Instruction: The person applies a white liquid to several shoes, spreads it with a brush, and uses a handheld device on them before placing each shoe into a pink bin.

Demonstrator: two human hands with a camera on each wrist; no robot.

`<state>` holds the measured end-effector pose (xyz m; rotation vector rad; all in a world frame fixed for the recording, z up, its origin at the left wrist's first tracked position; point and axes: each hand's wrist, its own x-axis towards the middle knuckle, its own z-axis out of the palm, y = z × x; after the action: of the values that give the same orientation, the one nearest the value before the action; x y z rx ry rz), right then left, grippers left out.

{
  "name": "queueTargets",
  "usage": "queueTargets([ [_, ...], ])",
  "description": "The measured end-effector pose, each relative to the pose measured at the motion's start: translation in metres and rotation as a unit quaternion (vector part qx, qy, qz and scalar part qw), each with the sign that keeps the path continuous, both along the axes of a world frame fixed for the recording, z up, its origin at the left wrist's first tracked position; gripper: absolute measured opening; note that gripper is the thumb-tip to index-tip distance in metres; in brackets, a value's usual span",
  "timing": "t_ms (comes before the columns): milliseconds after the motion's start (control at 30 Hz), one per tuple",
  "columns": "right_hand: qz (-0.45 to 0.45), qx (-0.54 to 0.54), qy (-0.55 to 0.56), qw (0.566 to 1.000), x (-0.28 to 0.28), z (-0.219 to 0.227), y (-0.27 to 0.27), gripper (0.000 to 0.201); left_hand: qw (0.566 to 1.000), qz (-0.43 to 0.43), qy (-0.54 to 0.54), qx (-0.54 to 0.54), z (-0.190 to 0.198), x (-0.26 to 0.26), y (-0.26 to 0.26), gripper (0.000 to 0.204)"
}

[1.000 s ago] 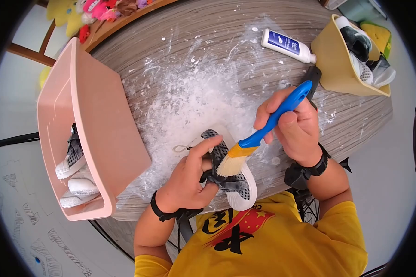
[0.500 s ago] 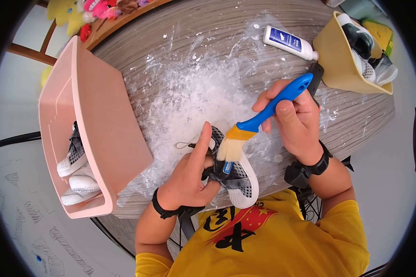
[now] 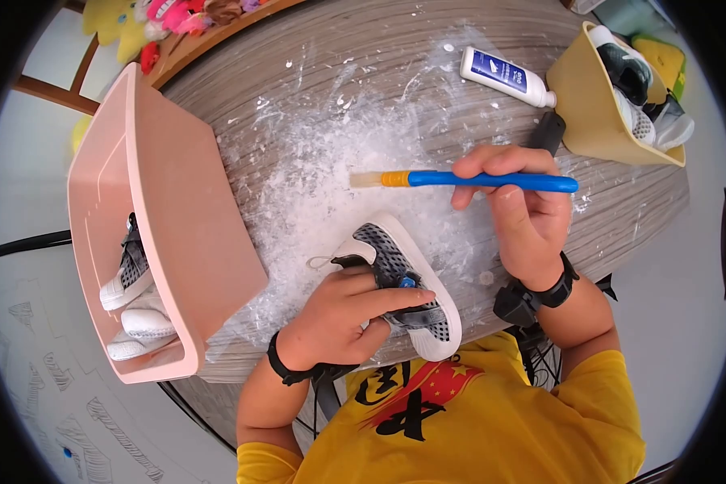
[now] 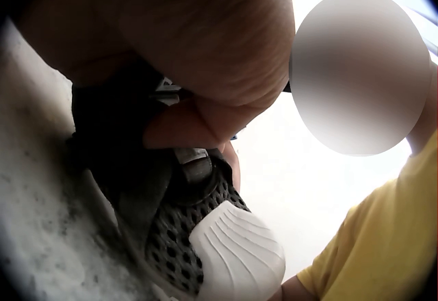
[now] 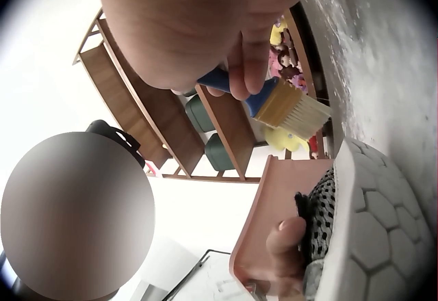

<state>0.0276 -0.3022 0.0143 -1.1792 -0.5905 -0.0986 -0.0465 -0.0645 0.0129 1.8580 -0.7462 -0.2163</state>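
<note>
A black-and-white mesh sneaker (image 3: 385,252) is tilted on its side near the table's front edge, its white sole turned towards the right hand. My left hand (image 3: 331,319) holds it, some fingers hidden in the shoe's opening and the index finger lying across the strap. The thumb presses on the dark upper beside a pale buckle-like piece (image 4: 191,156) in the left wrist view. My right hand (image 3: 526,211) grips a paintbrush (image 3: 442,179) by its blue handle. The brush's pale bristles (image 5: 306,116) point left, away from the sneaker and over the powdery patch.
White powder (image 3: 331,157) spreads over the wood-grain table. A pink bin (image 3: 194,202) with several shoes stands at the left. At the far right are a yellow bin (image 3: 581,121) of shoes and, beside it, a white bottle (image 3: 504,75) lying down. A dark object (image 3: 547,133) lies behind the right hand.
The brush has left the sneaker's upper, swung up and away, and turned edge-on. My left index finger, raised half a second ago, now lies over the strap.
</note>
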Motion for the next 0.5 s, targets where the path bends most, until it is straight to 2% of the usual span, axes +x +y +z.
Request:
queueTargets([
  [200,0.051,-0.007,-0.034,0.998,-0.0020,0.0023,0.0023,0.023,1.000,-0.004,-0.020,-0.014,-0.0065,-0.0006,0.0016,0.054],
  [400,0.135,-0.062,-0.033,0.988,-0.0007,0.0057,-0.0046,0.017,1.000,-0.003,-0.021,-0.006,-0.0061,-0.0012,0.0015,0.052],
  [500,0.158,-0.039,-0.025,0.986,0.0008,0.0059,-0.0049,0.016,0.999,0.014,-0.031,-0.018,-0.0075,-0.0016,-0.0003,0.052],
])
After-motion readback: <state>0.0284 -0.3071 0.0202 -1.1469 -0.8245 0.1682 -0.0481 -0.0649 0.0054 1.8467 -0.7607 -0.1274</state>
